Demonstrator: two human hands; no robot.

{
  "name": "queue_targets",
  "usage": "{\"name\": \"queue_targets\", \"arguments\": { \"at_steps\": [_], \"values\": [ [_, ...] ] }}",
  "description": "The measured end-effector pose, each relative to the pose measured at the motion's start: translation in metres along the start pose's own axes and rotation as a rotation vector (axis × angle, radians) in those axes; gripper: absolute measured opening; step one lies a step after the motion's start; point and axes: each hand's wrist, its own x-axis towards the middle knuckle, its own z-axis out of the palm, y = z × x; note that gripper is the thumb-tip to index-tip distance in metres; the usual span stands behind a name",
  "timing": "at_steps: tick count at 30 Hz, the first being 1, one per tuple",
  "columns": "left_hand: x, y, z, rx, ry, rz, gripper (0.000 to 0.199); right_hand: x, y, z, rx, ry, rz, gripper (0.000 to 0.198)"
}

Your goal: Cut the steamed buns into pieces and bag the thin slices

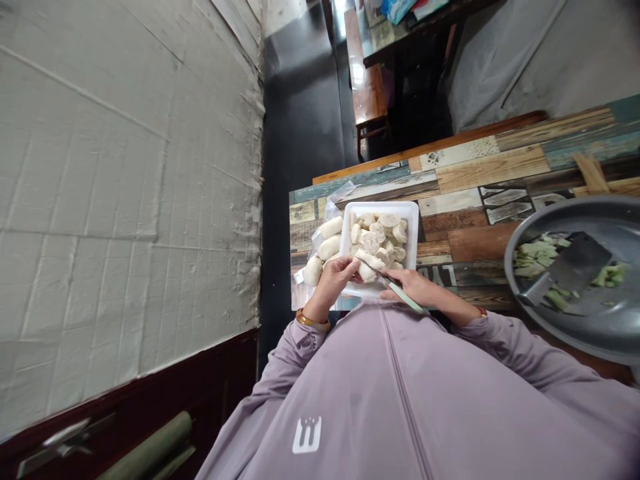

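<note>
Above a white tray [413,233], my left hand [343,272] is closed on a pale, thick food roll [369,265]. A knife [406,297] with a light green handle is gripped in my right hand [413,285], its dark blade lying across that roll. Cut chunks and slices [377,233] of the same pale food fill much of the tray. Whole pale rolls [329,248] lie left of the tray, on or in a clear plastic bag [340,195]. What exactly the food is I cannot tell.
To the right stands a large grey metal bowl [620,313] with chopped green vegetables [543,257] and a cleaver [575,267] in it. A wooden bench [367,87] and another table [373,40] are beyond. A white wall [150,167] rises on the left.
</note>
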Motion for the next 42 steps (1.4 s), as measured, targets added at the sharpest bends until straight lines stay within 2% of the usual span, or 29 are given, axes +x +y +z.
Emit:
{"name": "queue_targets", "arguments": {
  "at_steps": [10, 17, 21, 26, 30, 36, 42],
  "values": [
    [0.002, 0.001, 0.0, -0.02, -0.032, -0.014, 0.041, -0.004, 0.005, 0.002, 0.037, 0.007, -0.007, 0.042],
    [0.005, -0.01, -0.001, 0.034, -0.047, -0.029, 0.04, -0.011, 0.011, 0.008, 0.074, 0.007, 0.068, 0.052],
    [0.006, -0.017, 0.002, 0.082, -0.054, -0.042, 0.039, -0.016, 0.017, 0.012, 0.083, 0.033, 0.094, 0.051],
    [0.007, -0.024, 0.004, 0.048, 0.001, -0.098, 0.038, -0.018, 0.025, 0.018, 0.058, 0.079, 0.163, 0.046],
    [0.007, -0.028, 0.005, 0.044, 0.011, -0.12, 0.035, -0.021, 0.029, 0.02, 0.039, 0.055, 0.165, 0.043],
    [0.01, -0.029, 0.007, 0.007, 0.014, -0.061, 0.033, -0.021, 0.028, 0.016, 0.092, 0.006, 0.206, 0.06],
    [0.011, -0.031, 0.002, 0.001, 0.028, -0.02, 0.032, -0.019, 0.028, 0.006, 0.138, -0.078, 0.173, 0.061]
  ]
}}
